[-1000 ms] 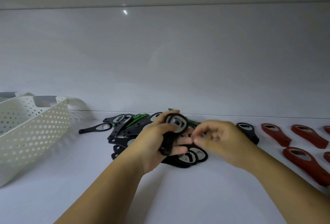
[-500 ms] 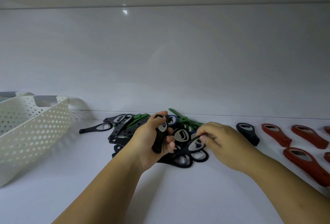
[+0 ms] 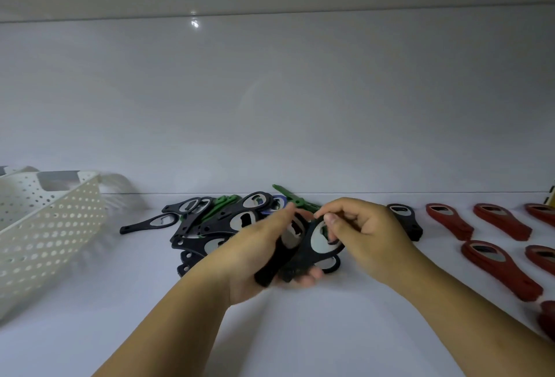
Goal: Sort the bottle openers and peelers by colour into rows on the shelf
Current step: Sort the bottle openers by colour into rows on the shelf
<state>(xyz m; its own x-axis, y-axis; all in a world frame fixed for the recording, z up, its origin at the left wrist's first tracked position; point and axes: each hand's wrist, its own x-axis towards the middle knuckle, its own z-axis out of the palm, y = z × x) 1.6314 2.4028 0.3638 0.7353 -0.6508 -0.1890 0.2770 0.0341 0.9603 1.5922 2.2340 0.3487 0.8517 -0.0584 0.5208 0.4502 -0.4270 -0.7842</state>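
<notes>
Mid-frame, my left hand (image 3: 252, 259) gripped an opener (image 3: 268, 267), my right hand (image 3: 368, 238) pinched seemingly a second opener (image 3: 302, 256); aligning handles seemed wise.

Both forearms bare, coming in from the lower edge and converging at centre.

Left forearm (image 3: 168, 325) runs up from the lower left. Left hand (image 3: 252, 253): back toward the camera, thumb stretched along the top, fingers curled underneath, gripping a black opener (image 3: 270, 265) by its handle. Fingertips (image 3: 309, 280) blurred.

Right forearm (image 3: 468, 316) runs in from the lower right. Right hand (image 3: 369, 235): back up, knuckles bent, thumb and forefinger pinching the ring head of a second black opener (image 3: 318, 241).

Hands just beside each other, thumbs close.
</notes>
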